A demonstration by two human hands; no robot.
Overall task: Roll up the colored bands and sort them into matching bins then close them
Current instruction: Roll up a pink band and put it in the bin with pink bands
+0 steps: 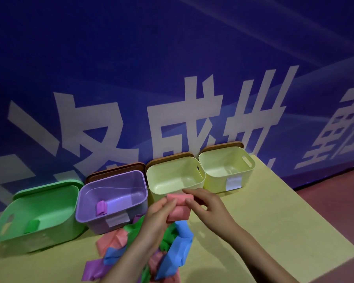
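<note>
Left hand and right hand both pinching a folded pink band, held above a pile of colored bands on the table, before four open bins.

Four bins in a row along the back of the surface, against the wall. Order left to right: leftmost bin, second bin, third bin, rightmost bin. Leftmost bin is tipped toward the camera. A lid stands behind each bin, leaning on the wall. One rolled band lies in the leftmost bin, another roll in the second bin. Loose band pile on the surface, in front of second and third bins. Both hands above the pile: left hand, right hand, with a held band between them, just before the third bin.
</note>
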